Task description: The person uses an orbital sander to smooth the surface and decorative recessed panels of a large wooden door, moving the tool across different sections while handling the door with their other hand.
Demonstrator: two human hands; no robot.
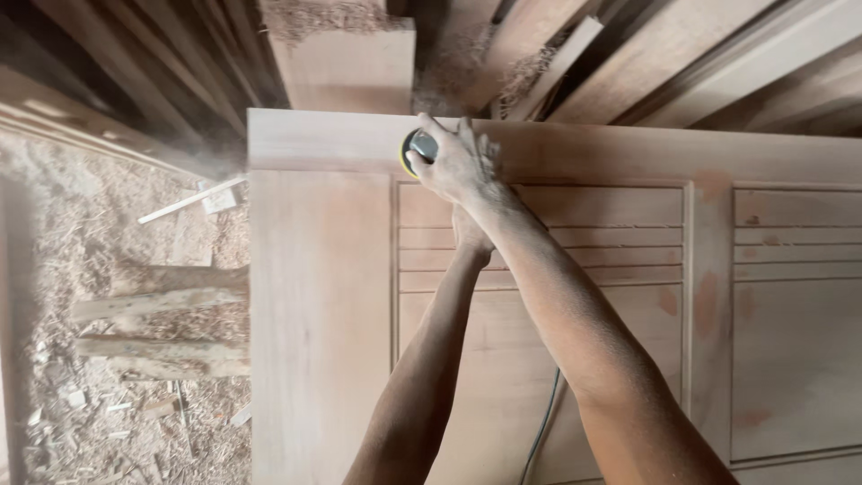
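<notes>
A wooden panelled door [319, 296] lies flat in front of me, dusted with fine sawdust. My right hand [453, 162] rests on top of a small power sander [418, 146] with a yellow and grey body, near the door's far edge. My left hand [469, 232] reaches under my right wrist and is mostly hidden by it; whether it grips the sander's body I cannot tell. A dark cable [541, 427] runs back over the door between my arms.
Planks and timber [346, 54] are stacked beyond the door's far edge. Sawdust, shavings and rough logs [162, 305] cover the floor on the left. Dust drifts off the door's far left corner [224, 166].
</notes>
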